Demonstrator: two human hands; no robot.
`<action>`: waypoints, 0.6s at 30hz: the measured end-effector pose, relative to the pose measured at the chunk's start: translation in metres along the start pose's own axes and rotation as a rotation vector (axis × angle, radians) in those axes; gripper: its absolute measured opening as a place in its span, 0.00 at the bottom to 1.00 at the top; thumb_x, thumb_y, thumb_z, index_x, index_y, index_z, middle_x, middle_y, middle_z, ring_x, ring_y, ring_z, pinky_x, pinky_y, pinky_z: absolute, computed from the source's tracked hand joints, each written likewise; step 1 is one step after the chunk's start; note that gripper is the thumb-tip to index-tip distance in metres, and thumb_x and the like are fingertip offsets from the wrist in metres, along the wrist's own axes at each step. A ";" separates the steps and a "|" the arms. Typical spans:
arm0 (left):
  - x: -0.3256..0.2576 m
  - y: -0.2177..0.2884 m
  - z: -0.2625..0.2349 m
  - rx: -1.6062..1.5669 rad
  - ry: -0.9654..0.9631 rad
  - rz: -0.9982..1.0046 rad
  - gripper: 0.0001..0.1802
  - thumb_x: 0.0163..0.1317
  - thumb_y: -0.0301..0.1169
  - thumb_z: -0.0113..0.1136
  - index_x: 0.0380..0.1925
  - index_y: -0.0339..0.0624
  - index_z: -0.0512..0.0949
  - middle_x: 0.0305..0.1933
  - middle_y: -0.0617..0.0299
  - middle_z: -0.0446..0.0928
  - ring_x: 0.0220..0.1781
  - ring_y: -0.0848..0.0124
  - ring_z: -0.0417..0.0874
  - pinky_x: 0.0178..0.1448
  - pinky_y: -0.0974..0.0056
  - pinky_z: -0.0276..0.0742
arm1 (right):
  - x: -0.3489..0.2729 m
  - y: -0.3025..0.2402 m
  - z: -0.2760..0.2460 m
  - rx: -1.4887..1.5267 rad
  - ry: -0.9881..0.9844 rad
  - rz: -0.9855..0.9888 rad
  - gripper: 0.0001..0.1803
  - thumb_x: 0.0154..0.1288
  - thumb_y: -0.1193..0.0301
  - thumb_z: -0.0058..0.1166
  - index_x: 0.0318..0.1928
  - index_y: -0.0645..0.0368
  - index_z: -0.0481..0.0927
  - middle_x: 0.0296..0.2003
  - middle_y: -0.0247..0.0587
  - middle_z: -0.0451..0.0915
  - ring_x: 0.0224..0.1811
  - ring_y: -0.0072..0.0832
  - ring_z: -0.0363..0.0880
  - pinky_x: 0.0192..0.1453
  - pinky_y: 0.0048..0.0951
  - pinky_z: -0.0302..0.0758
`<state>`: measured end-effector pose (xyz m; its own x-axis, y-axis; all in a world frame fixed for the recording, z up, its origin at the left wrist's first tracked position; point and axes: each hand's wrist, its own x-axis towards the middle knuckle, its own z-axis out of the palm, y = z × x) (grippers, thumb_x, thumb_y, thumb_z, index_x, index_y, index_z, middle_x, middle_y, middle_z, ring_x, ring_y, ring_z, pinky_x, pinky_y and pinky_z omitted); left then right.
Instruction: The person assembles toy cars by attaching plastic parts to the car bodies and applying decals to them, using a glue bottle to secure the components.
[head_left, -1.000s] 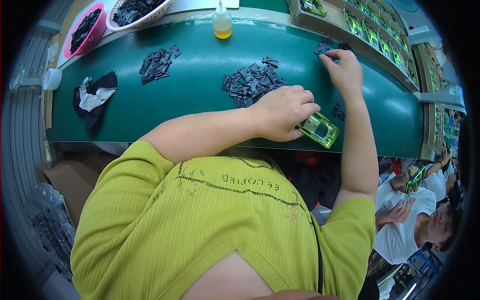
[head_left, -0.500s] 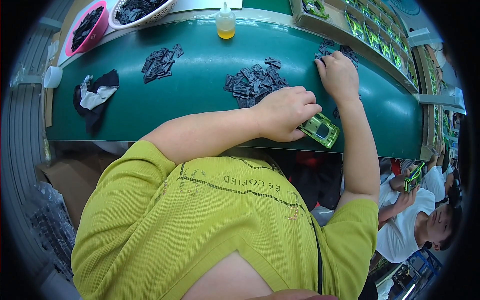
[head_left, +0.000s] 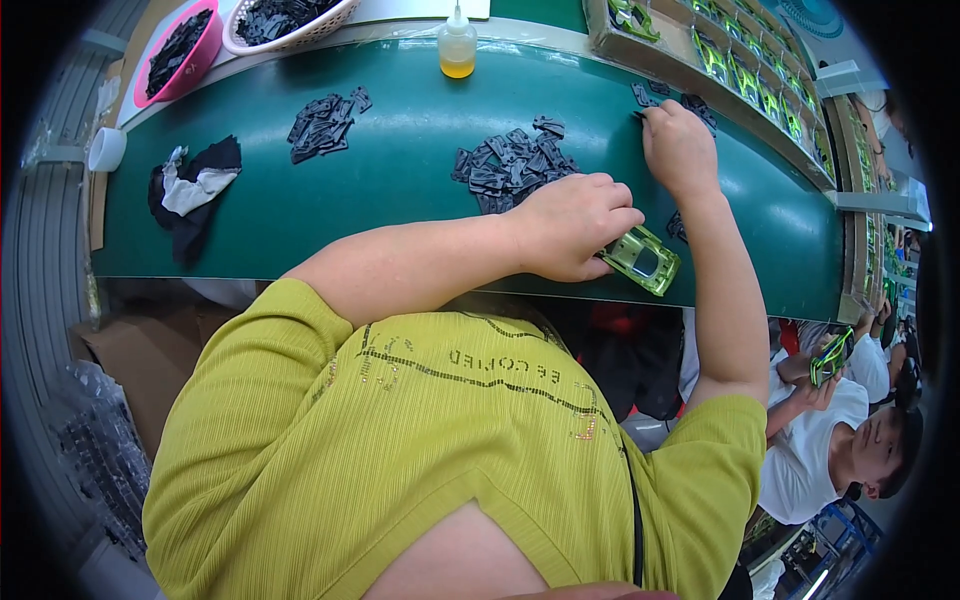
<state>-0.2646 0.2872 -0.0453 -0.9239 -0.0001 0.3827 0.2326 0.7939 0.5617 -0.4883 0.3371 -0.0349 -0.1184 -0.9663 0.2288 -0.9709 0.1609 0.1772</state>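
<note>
My left hand [head_left: 575, 228] is closed round one end of a shiny green toy car body [head_left: 645, 262], near the front edge of the table. The car body's other end sticks out to the right, with its window opening facing up. Farther off, my right hand [head_left: 682, 150] has its fingers pinched on a small black plastic part [head_left: 640, 114], mostly hidden by the fingertips. Loose black parts [head_left: 697, 108] lie just beyond that hand. A larger pile of black plastic parts [head_left: 510, 165] sits beside my left hand, and a few more [head_left: 677, 227] lie by my right forearm.
Another black pile [head_left: 325, 127] and a black-and-white cloth [head_left: 200, 190] lie on the left. A bottle of yellow liquid [head_left: 457, 50], a pink basin [head_left: 212, 48] and a white basket [head_left: 345, 12] stand at the back. Trays of green car bodies [head_left: 742, 75] run along the right; a co-worker [head_left: 825, 440] sits there.
My right hand has drawn back slightly from the small far pile, its fingers now pinched with a dark part at the tips. My left hand and the car body stay in place.
</note>
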 end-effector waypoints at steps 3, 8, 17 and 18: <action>0.001 0.000 0.001 -0.003 -0.006 0.008 0.33 0.45 0.33 0.75 0.54 0.39 0.77 0.50 0.52 0.77 0.53 0.53 0.77 0.57 0.53 0.76 | -0.012 0.009 -0.006 0.216 0.074 0.171 0.12 0.67 0.69 0.54 0.43 0.62 0.86 0.38 0.51 0.83 0.43 0.43 0.84 0.50 0.39 0.80; 0.000 -0.001 -0.001 -0.015 0.029 0.002 0.33 0.45 0.32 0.74 0.54 0.38 0.77 0.49 0.52 0.77 0.53 0.53 0.77 0.57 0.53 0.76 | -0.060 -0.011 -0.064 1.175 0.173 0.667 0.13 0.64 0.76 0.61 0.49 0.63 0.85 0.37 0.40 0.84 0.41 0.29 0.84 0.45 0.27 0.79; 0.003 -0.001 0.004 0.037 0.063 0.016 0.32 0.45 0.31 0.74 0.54 0.41 0.78 0.50 0.54 0.78 0.52 0.53 0.78 0.56 0.55 0.78 | -0.133 -0.080 -0.081 0.570 0.068 0.151 0.05 0.59 0.79 0.62 0.37 0.61 0.83 0.33 0.44 0.80 0.33 0.43 0.81 0.37 0.38 0.77; 0.002 0.000 0.005 0.051 0.060 0.030 0.32 0.45 0.31 0.74 0.54 0.41 0.78 0.51 0.54 0.78 0.52 0.54 0.78 0.56 0.55 0.78 | -0.135 -0.081 -0.077 0.515 0.070 0.126 0.05 0.58 0.79 0.62 0.37 0.61 0.83 0.33 0.43 0.80 0.33 0.43 0.81 0.37 0.39 0.77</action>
<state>-0.2681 0.2897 -0.0482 -0.8966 -0.0104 0.4428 0.2433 0.8238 0.5120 -0.3778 0.4700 -0.0060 -0.2438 -0.9273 0.2839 -0.9284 0.1384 -0.3449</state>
